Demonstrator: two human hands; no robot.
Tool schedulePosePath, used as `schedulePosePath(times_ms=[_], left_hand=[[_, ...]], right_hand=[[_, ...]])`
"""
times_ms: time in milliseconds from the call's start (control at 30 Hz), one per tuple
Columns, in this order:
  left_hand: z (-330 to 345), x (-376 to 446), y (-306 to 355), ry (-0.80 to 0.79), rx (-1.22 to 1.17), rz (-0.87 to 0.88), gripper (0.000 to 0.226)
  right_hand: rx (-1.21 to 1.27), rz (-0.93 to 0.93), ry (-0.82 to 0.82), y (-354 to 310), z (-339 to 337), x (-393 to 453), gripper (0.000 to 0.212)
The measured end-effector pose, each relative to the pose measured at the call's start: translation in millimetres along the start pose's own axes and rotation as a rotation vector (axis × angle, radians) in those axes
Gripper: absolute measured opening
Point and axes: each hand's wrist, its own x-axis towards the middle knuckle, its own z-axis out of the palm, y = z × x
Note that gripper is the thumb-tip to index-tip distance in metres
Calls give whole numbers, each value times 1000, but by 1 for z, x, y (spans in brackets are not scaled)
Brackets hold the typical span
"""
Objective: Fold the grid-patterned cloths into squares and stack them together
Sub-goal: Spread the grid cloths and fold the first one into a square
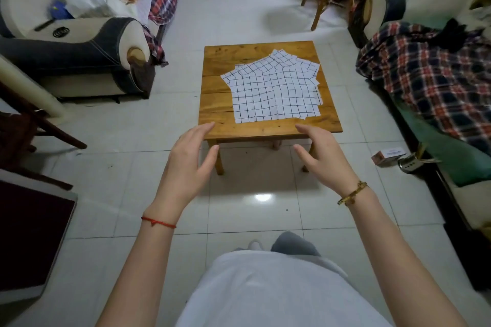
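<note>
Head view: your left hand (187, 156) and right hand (325, 152) hover empty, fingers spread, before the table's (215, 87) near edge; unfolded grid-patterned cloths (273, 90) overlap toward its far-right corner.

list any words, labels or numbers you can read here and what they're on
None can be read.
Small box on the floor right of the wooden table: print on its white top, too small and blurred.
Grid-patterned cloths: only lines, no text.
</note>
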Motion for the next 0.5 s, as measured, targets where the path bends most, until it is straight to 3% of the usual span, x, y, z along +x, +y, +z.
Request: schedulePosePath(times_ms=[500], left_hand=[[45,125,-11,-5,6,-22,45]], right_hand=[[29,26,-90,53,3,125,46]])
